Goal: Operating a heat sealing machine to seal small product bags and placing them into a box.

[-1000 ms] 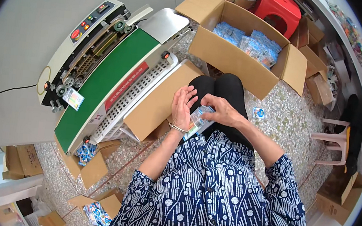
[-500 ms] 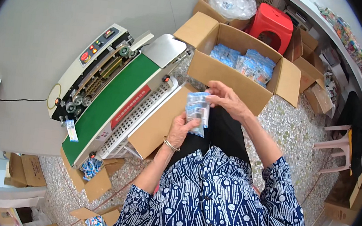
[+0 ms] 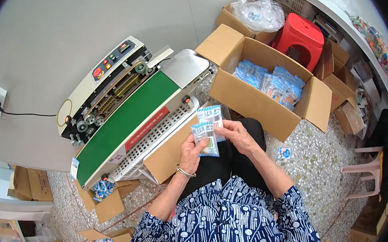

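Above my lap, my left hand [image 3: 191, 153] is closed on a small clear packet [image 3: 206, 140] with blue striped ends and something green inside. My right hand [image 3: 237, 136] pinches a second packet [image 3: 210, 113] of the same kind, which lies partly behind the first. To the left stands a band sealing machine with a green conveyor belt [image 3: 130, 123]. Another packet [image 3: 74, 168] sits at the belt's near-left end. In front of me, a large open carton [image 3: 252, 103] holds a pile of blue-and-clear packets [image 3: 280, 86].
A white perforated crate [image 3: 154, 138] and a cardboard flap [image 3: 171, 154] stand beside the machine. One flat packet [image 3: 285, 153] lies on the speckled floor. Behind the carton are a red stool [image 3: 302, 35] and a clear plastic bag [image 3: 258, 12]. A pale chair [image 3: 364, 169] stands at right.
The two packets are now fanned apart, my right hand drawing one up behind the other. The packet on the machine has travelled to the belt's near end. The view has shifted slightly.
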The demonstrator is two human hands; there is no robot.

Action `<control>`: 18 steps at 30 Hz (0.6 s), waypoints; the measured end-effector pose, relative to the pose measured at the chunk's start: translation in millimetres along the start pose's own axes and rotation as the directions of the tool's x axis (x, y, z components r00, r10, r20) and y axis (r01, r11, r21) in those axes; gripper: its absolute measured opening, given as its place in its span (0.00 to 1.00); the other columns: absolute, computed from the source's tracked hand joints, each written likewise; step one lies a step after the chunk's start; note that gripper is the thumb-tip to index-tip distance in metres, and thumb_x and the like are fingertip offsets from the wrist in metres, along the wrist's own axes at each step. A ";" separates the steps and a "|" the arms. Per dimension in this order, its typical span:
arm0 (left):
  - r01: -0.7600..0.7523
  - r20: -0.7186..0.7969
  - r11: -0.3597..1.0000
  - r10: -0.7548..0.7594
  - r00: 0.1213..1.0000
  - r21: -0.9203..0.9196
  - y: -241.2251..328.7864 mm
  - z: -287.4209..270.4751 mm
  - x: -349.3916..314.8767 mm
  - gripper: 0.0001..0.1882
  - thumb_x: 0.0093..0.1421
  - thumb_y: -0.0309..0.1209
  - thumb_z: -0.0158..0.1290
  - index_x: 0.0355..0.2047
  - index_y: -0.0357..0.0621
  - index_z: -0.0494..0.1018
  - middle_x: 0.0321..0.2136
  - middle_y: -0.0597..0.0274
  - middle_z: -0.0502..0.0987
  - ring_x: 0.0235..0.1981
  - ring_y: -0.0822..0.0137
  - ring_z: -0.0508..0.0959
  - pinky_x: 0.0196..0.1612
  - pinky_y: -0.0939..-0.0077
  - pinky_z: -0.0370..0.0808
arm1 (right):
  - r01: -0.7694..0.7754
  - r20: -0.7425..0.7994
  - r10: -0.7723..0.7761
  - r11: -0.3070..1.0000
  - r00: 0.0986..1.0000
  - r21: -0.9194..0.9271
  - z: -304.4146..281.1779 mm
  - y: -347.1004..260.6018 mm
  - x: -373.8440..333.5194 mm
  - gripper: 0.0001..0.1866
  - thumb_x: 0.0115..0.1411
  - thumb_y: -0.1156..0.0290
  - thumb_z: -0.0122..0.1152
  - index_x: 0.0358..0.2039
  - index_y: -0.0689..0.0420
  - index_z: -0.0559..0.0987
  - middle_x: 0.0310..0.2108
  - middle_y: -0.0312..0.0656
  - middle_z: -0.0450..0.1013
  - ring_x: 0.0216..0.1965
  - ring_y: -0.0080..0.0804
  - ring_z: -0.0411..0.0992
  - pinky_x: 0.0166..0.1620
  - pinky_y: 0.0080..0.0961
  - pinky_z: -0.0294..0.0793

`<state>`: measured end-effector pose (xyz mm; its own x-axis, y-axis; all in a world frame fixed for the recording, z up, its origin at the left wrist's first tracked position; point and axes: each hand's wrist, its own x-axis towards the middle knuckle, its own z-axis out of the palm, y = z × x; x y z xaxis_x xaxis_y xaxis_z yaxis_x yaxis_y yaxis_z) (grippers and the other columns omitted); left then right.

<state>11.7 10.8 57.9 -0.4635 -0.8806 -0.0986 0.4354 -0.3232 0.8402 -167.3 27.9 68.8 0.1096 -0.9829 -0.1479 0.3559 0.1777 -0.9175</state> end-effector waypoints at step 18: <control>0.183 -0.148 0.951 -0.225 0.963 -0.249 -32.9 -33.4 -8.4 0.18 0.58 0.23 0.48 0.50 0.33 0.65 0.43 0.51 0.73 0.45 0.55 0.75 0.49 0.62 0.73 | -0.103 0.130 0.136 0.967 0.982 -0.234 1.0 -55.3 181.9 0.13 0.57 0.62 0.60 0.32 0.61 0.79 0.24 0.37 0.76 0.18 0.17 0.70 0.19 0.12 0.67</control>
<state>27.1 17.2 13.2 -0.4303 -0.8267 -0.3624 0.5215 -0.5554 0.6478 -166.2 -160.7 93.0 0.2772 -0.9348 -0.2220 0.1156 0.2618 -0.9582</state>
